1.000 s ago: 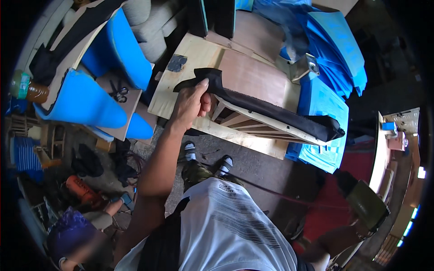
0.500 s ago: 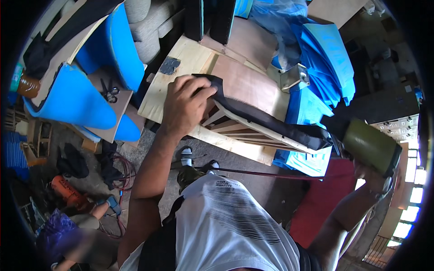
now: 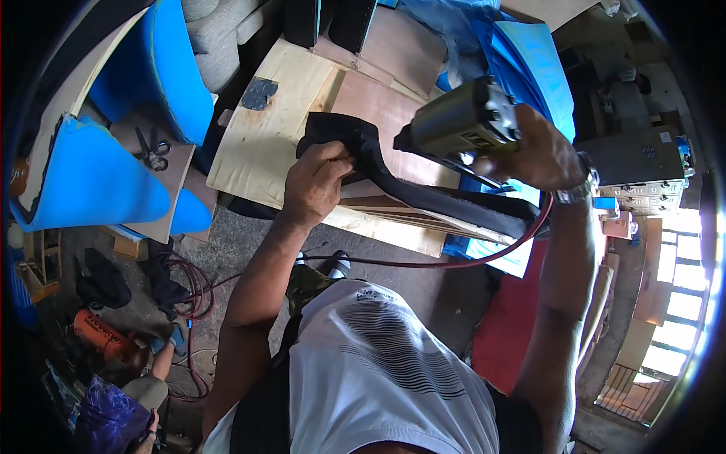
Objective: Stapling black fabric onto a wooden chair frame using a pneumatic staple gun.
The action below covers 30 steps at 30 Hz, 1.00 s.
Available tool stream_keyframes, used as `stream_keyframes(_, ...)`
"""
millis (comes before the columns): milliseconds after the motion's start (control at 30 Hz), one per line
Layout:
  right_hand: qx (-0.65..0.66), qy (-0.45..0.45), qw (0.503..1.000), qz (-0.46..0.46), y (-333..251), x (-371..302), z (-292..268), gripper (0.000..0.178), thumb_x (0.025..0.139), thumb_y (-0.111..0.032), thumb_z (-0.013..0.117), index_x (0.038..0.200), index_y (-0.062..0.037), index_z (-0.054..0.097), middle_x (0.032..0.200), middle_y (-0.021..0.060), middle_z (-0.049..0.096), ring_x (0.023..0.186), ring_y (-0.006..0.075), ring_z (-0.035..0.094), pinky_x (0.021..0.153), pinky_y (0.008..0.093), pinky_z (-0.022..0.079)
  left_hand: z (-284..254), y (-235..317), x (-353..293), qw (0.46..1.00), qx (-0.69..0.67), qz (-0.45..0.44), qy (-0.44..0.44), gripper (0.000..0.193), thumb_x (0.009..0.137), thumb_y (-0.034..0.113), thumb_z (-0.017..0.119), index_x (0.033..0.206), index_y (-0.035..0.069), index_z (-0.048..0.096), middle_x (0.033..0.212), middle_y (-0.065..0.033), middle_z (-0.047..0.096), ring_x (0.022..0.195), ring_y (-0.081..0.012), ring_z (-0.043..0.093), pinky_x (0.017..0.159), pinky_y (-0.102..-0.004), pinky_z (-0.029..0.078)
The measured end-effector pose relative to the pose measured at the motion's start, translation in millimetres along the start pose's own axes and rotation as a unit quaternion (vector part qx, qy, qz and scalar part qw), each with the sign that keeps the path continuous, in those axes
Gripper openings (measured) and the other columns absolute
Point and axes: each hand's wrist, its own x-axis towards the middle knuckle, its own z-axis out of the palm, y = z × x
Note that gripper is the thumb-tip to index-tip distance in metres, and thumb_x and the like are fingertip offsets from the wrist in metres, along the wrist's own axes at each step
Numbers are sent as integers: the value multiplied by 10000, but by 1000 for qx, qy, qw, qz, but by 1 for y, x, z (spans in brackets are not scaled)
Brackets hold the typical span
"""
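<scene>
Swings the olive-green pneumatic staple gun (image 3: 457, 121) in from the right side of the view to just right of upper centre, above the table (image 3: 234, 163). Keeps the right grip (image 3: 541, 151) wrapped around the tool, with a metal-banded wristwatch (image 3: 587, 183) behind it. Points the nose left, toward the black fabric strip (image 3: 412, 189), leaving a visible gap. Pinches the left part of that strip, left of centre, with the left grip (image 3: 314, 185), fingers curled in, much as half a second before. Has the strip running down to the right along the upper edge of a slatted wooden frame (image 3: 412, 218) in the middle of the view. Trails a dark red hose (image 3: 454, 265) from beside the wristwatch, across the middle, to coils on the floor (image 3: 242, 238) at the left. Has scissors (image 3: 156, 155) lying on a board (image 3: 176, 175) beside blue curved panels (image 3: 98, 181) at the upper left, and stacked blue sheets (image 3: 529, 64) at the upper right. Shares the space with another person (image 3: 113, 405) at the lower left, near an orange tank (image 3: 98, 333).
</scene>
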Motion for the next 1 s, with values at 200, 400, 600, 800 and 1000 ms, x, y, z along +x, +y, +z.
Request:
stream_keyframes(200, -78, 35, 993, -81, 0, 26, 19, 594, 706, -445, 850, 992, 17, 611, 702, 120, 659, 613, 194, 641, 572, 370, 487, -8, -6, -3, 1000, 8, -13, -14, 348, 705, -114, 688, 968, 95, 594, 1023, -82, 633, 883, -285, 657, 697, -372, 568)
stream_keyframes(400, 8, 0, 990, -140, 8, 39, 31, 561, 768, -539, 785, 954, -12, 733, 732, 131, 716, 598, 221, 684, 582, 360, 536, -6, -11, -4, 1000, -11, -12, -4, 340, 713, -118, 686, 968, 93, 606, 1035, -88, 633, 886, -287, 660, 704, -372, 569)
stream_keyframes(600, -24, 4, 996, -87, -2, -3, 21, 512, 781, -475, 799, 959, -4, 703, 779, 151, 719, 658, 242, 693, 644, 367, 544, -18, 4, 9, 1000, -15, -26, -11, 280, 727, -102, 713, 939, 62, 631, 950, -90, 660, 843, -288, 650, 722, -369, 543)
stream_keyframes(800, -21, 59, 996, 58, -3, -170, 24, 674, 572, -449, 930, 1016, -17, 666, 878, 132, 695, 721, 316, 673, 679, 395, 545, -60, -14, 1, 981, 77, -148, 96, 139, 898, -21, 640, 1022, -1, 580, 989, -123, 649, 911, -240, 633, 795, -338, 527)
stream_keyframes(1000, 211, 16, 931, 296, 53, -280, 160, 440, 795, -405, 808, 830, 11, 669, 625, 123, 610, 532, 208, 588, 503, 352, 469, -21, 90, 96, 996, -65, 3, -64, 424, 901, 238, 715, 1144, -72, 559, 1076, -206, 635, 994, -319, 639, 862, -404, 534)
